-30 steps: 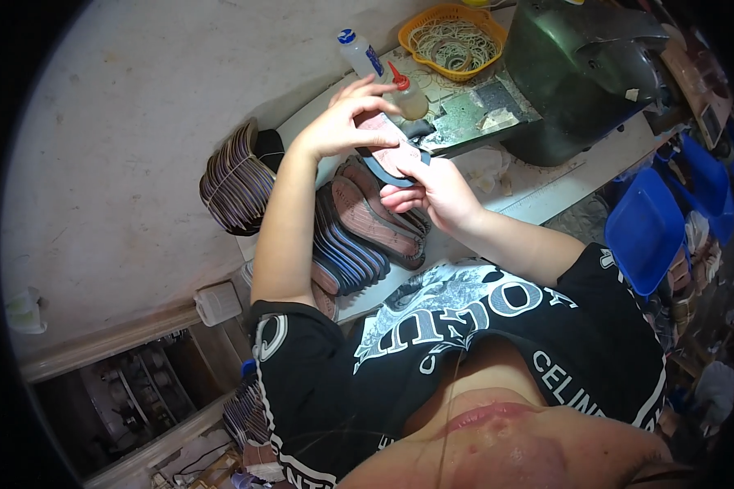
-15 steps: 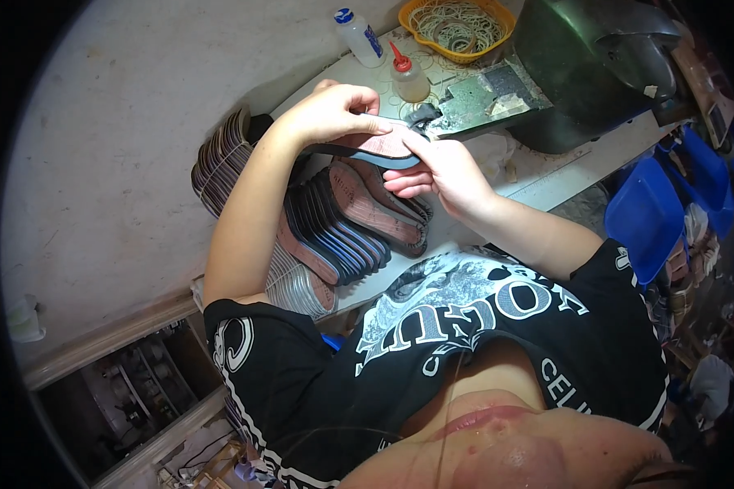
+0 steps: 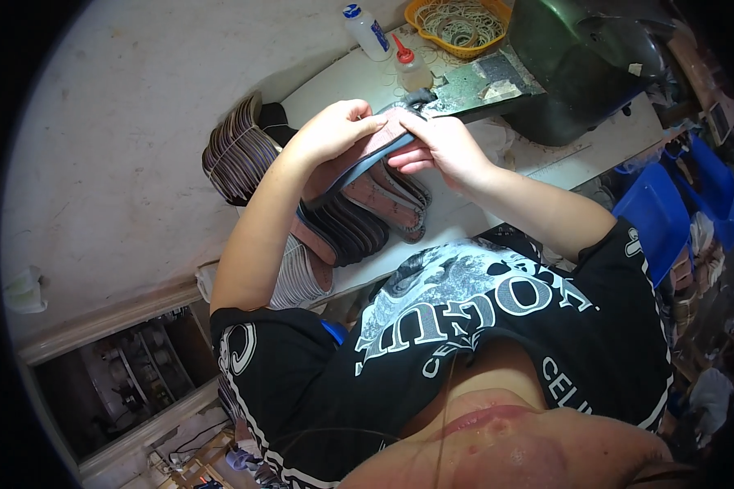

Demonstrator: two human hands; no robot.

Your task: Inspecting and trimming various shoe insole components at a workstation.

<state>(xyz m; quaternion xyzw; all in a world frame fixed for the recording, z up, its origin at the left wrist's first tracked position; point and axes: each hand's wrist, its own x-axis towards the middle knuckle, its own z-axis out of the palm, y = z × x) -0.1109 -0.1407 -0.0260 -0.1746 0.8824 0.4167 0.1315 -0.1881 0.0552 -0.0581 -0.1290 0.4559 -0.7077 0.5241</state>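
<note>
A long shoe sole [image 3: 365, 152] with a pinkish top and a dark and blue edge slants between my hands. My left hand [image 3: 333, 134] grips its left side, with the thumb lying on the pink top. My right hand [image 3: 453, 151] pinches the far part, thumb above and fingers curled below. The sole's far end is close to a small dark part [image 3: 418, 97] at the tip of a green machine arm [image 3: 481, 90]; whether they touch I cannot tell. Beneath the sole are a dark row of soles [image 3: 355, 232] and some pinkish soles [image 3: 395, 208].
A tied stack of soles [image 3: 238, 159] leans by the wall, with a pale bundle [image 3: 302, 273] nearer me. Behind are a red-capped squeeze bottle [image 3: 413, 72], a blue-capped bottle [image 3: 369, 34] and a yellow basket [image 3: 448, 45] of cord. The dark green machine body [image 3: 579, 69] stands right, blue chairs [image 3: 652, 213] beyond.
The sole has swung from nearly level to a steep slant, its near end now lower left. Both hands keep hold of it, and my left hand has turned with it.
</note>
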